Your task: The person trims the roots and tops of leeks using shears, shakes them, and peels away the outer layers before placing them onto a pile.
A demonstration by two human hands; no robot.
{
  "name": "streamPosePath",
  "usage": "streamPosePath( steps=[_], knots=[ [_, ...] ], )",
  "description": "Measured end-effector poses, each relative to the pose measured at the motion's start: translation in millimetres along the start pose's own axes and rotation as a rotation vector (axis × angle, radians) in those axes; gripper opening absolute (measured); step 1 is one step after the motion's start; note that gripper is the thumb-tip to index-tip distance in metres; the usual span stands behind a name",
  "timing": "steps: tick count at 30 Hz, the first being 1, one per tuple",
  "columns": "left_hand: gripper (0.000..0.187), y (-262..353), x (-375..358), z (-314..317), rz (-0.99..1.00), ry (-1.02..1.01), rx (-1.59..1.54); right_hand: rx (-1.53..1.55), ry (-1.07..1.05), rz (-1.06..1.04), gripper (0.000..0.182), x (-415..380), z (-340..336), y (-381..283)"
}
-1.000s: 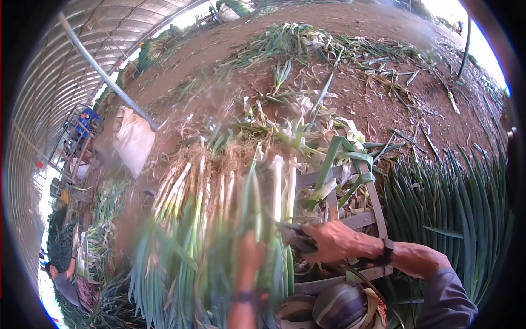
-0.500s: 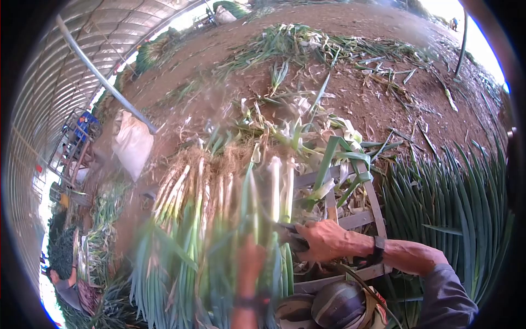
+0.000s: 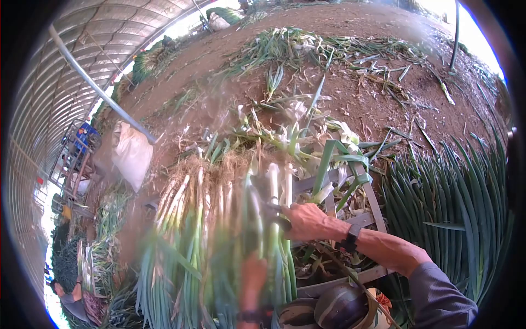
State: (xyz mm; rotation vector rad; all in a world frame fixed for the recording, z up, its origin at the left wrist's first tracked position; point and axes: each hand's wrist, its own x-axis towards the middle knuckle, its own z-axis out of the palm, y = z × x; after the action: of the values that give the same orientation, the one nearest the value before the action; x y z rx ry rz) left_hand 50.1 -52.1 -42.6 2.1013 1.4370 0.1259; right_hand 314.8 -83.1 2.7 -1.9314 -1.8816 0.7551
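Long green onions (image 3: 197,241) lie side by side in the lower middle, with white stalks and brown roots pointing away from me. My left hand (image 3: 253,274), smeared by motion, is over the green leaves of one onion stalk (image 3: 253,211) that stands a little above the others. My right hand (image 3: 308,221) is closed round a dark tool (image 3: 278,215) whose far end meets that stalk; its exact shape is blurred. Just left of my right hand are two thick white stalks (image 3: 274,186). A metal frame (image 3: 373,205) stands beyond my right wrist.
Green leaves (image 3: 449,219) stand in a dense mass at the right. Peeled leaves (image 3: 296,131) litter the brown soil ahead. A white sack (image 3: 132,153) sits at the left by a slanting pole (image 3: 98,88). Another person (image 3: 74,304) is at the lower left.
My right hand and the dark tool have moved left and slightly up, closer to the raised stalk. My left hand has shifted slightly downward.
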Motion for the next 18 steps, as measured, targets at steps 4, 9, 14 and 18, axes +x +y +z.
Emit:
streamPosePath(
  steps=[4, 9, 14, 18],
  knots=[
    [0.044, -8.4, -4.1, 7.5, 0.022, -0.13, 0.013, 0.093, 0.013, -0.094, 0.061, -41.2, -18.6, -17.6],
    [0.044, 0.1, -15.7, 1.2, 0.167, -0.105, 0.124, 0.087, -0.058, -0.138, 0.058, -76.2, -33.5, -35.9],
    [0.044, -4.3, -22.5, -24.3, 0.051, 0.444, 0.238, 0.152, -0.122, -0.21, 0.054, -85.7, -15.1, -35.0],
    [0.048, -38.8, -16.0, -22.0, 0.058, 0.385, 0.185, 0.155, -0.231, -0.242, 0.053, -90.8, -22.7, -51.3]
  ],
)
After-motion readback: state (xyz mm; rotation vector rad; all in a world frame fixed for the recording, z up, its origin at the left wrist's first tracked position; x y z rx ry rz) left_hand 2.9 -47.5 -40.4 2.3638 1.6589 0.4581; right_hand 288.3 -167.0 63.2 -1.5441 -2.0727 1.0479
